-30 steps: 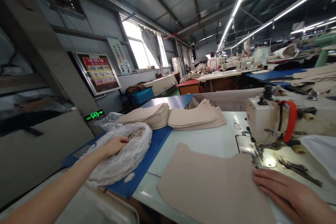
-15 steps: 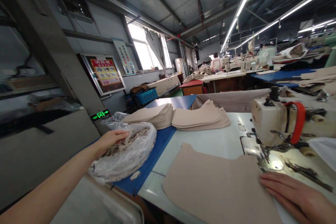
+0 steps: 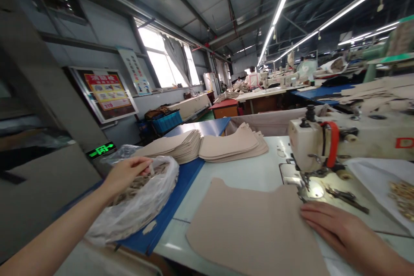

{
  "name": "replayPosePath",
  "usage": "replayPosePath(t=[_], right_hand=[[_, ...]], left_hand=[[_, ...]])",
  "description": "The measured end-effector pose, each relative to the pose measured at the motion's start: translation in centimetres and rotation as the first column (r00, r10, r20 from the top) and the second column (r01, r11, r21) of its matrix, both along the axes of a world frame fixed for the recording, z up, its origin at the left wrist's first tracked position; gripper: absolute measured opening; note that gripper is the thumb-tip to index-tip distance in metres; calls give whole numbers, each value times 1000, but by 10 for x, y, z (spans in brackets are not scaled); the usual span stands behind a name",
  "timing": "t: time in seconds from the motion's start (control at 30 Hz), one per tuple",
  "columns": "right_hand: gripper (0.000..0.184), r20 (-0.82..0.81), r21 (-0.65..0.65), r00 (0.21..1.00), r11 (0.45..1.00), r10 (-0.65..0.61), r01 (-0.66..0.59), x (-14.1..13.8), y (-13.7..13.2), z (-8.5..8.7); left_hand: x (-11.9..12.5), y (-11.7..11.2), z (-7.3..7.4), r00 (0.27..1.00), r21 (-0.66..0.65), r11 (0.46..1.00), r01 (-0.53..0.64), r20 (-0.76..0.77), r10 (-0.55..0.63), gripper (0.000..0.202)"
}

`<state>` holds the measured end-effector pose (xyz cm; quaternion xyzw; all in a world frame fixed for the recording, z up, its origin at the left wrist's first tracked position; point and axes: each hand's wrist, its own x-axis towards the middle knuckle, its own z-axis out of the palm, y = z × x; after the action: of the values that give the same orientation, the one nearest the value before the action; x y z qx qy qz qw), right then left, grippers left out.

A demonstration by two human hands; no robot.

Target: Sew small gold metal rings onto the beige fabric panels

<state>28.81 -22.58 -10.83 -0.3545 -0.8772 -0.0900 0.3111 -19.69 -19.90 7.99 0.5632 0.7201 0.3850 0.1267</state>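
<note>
My left hand (image 3: pixel 127 173) is inside the mouth of a clear plastic bag (image 3: pixel 136 207) full of small beige strips, its fingers pinched together on a strip. My right hand (image 3: pixel 339 228) lies flat, fingers stretched out, on the right edge of a large beige cut piece (image 3: pixel 252 228) spread on the pale table. The piece's corner sits just in front of the needle of the white sewing machine (image 3: pixel 320 146).
Two stacks of beige cut pieces (image 3: pixel 207 146) lie behind the bag, on and beside a blue board (image 3: pixel 181 185). A white sheet with small brass parts (image 3: pixel 403 196) is at the far right. Scissors (image 3: pixel 346 196) lie by the machine. Other workstations stand in the background.
My left hand has drawn back slightly in the bag and closed its fingers on a strip. My right hand stays flat on the beige piece. The view has shifted a little.
</note>
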Motion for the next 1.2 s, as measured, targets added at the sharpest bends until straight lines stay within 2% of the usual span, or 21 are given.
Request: replayPosePath(t=[0.07,0.13,0.2,0.27,0.33,0.37,0.43,0.5,0.53,0.6,0.67,0.7,0.77,0.8,0.83,0.87,0.9,1.0,1.03,1.1,1.2], right_hand=[[27,-23,-137,1000,990,-16,13,-3,-3,5],[28,-81,-234,997,972,-15,-4,-7,-8,13],[28,-163,-311,986,950,-21,-31,-11,-16,23],[27,-288,-419,953,907,-93,-39,-17,-24,34],[35,-492,-540,848,833,-198,-120,-22,-31,43],[31,-576,-573,787,797,-224,-192,-24,-33,46],[23,-709,-586,636,757,-305,-290,-23,-35,48],[22,-772,-581,514,741,-374,-335,-17,-35,45],[20,-779,-582,486,743,-396,-329,-14,-35,43],[17,-748,-602,518,754,-416,-264,-7,-36,40],[16,-668,-615,631,769,-395,-171,3,-37,41],[18,-609,-611,702,782,-369,-120,9,-37,44],[20,-428,-581,835,813,-346,40,30,-32,53],[22,-317,-540,868,825,-382,166,45,-28,59],[23,-175,-487,863,804,-474,342,61,-23,64],[24,0,-411,807,735,-591,538,79,-17,68],[26,55,-376,748,680,-662,630,96,-11,71],[21,184,-311,625,559,-758,769,137,3,74],[18,229,-288,600,535,-767,794,144,5,73],[17,308,-227,560,512,-769,828,148,6,70],[27,384,-133,502,492,-775,861,141,6,68]], left_hand=[[39,5,-10,990,-41,993,112,91,-108,41],[88,8,-30,947,-109,957,268,211,-241,41],[144,8,-56,878,-164,890,424,313,-361,36],[198,6,-82,790,-191,806,560,415,-451,32],[244,4,-100,691,-180,717,673,498,-524,29],[264,3,-106,649,-161,684,712,522,-553,28],[294,4,-112,598,-113,652,750,537,-595,26],[313,5,-114,578,-84,634,768,517,-631,26],[319,6,-115,566,-78,618,782,505,-652,25],[326,7,-118,531,-98,562,821,491,-690,25],[327,8,-125,508,-137,511,848,483,-713,26],[325,10,-129,512,-157,504,850,475,-716,28],[320,17,-136,540,-181,521,834,456,-707,34],[316,22,-140,560,-186,540,821,454,-693,38],[313,27,-143,580,-193,562,804,459,-673,42],[310,33,-145,597,-201,580,789,471,-649,46],[307,37,-147,612,-209,597,775,484,-625,49],[301,46,-153,642,-231,629,742,515,-568,54],[301,48,-155,646,-236,633,737,521,-558,54],[300,48,-159,647,-243,632,736,527,-551,53],[300,48,-164,655,-247,638,729,520,-548,52]])
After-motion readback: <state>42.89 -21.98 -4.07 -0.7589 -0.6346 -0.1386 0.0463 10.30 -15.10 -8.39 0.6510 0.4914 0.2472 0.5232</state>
